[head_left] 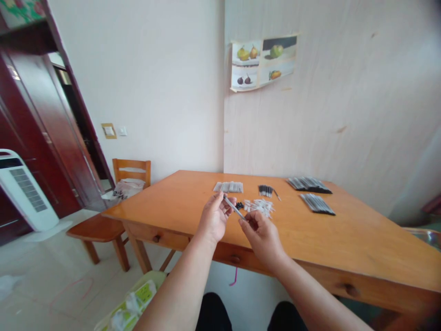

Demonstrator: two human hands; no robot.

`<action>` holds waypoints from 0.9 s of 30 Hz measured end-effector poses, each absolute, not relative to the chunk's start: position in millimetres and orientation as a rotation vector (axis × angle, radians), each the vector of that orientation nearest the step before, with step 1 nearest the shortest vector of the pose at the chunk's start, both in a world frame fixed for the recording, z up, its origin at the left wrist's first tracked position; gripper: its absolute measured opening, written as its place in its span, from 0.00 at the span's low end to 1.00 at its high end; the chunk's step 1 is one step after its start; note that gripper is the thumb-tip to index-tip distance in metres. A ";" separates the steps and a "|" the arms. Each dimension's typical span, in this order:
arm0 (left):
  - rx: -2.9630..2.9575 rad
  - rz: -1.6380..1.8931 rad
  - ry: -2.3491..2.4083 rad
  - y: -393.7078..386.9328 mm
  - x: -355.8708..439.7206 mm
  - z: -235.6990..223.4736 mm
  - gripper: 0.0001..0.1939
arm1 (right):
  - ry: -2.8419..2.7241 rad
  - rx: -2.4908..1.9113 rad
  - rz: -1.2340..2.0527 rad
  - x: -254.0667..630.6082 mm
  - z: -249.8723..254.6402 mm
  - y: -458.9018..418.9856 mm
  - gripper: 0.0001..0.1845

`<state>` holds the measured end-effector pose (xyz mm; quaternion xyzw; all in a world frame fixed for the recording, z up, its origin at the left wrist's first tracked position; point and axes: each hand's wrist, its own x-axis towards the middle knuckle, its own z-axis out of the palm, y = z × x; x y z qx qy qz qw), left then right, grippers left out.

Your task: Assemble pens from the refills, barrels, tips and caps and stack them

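We hold one slim pen [234, 209] in the air just over the near side of the surface [361, 239], slanting from upper left down to lower right. Our left hand [214, 217] has its thumb and fingers curled in on the upper end, while our right hand [263, 233] is pinched on the lower end, fingertips together around it. Both hands are thus clamped on the same piece, a stretch of barrel bare between them.

From this grip we judge that we are in the middle of handling a single pen with both hands, perhaps joining or adjusting its parts; whether anything sits at either end is too small to tell. The next move seems to call for a steady left hand and the two ends held in line, with the right hand doing the finer work.

Beyond our hands lie small black pieces [240, 205] and, just to their right, a loose heap of white pieces [261, 208]. Farther back we see a row of clear tubes [228, 187] and a group of dark sticks [265, 191], one lying slantwise at its right. Well apart to the right rest a nearer bundle of pens [317, 204] and a farther bundle [309, 185], both dark along their near edge.
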<state>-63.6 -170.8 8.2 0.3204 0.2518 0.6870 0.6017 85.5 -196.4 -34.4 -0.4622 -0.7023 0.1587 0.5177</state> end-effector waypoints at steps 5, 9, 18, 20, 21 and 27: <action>0.773 1.625 0.618 -194.3 -67.4 4.4 0.17 | -1.704 -1.097 0.344 85.1 -31.7 -221.8 0.11; 0.830 1.659 0.639 -206.4 -72.4 4.5 0.16 | -1.716 -1.066 0.423 84.2 -28.6 -232.4 0.12; 0.924 1.673 0.586 -220.5 -80.1 3.5 0.16 | -1.647 -0.933 1.051 79.3 -24.0 -246.9 0.22; 0.922 1.675 0.575 -219.8 -79.8 1.8 0.16 | -1.605 -0.892 1.200 77.7 -24.1 -248.5 0.23; 0.916 1.678 0.578 -219.1 -79.5 0.7 0.16 | -1.587 -0.878 1.240 77.0 -24.5 -248.8 0.23; 0.844 1.720 0.681 -214.8 -77.5 -5.6 0.17 | -1.605 -0.944 1.106 77.1 -31.2 -244.6 0.21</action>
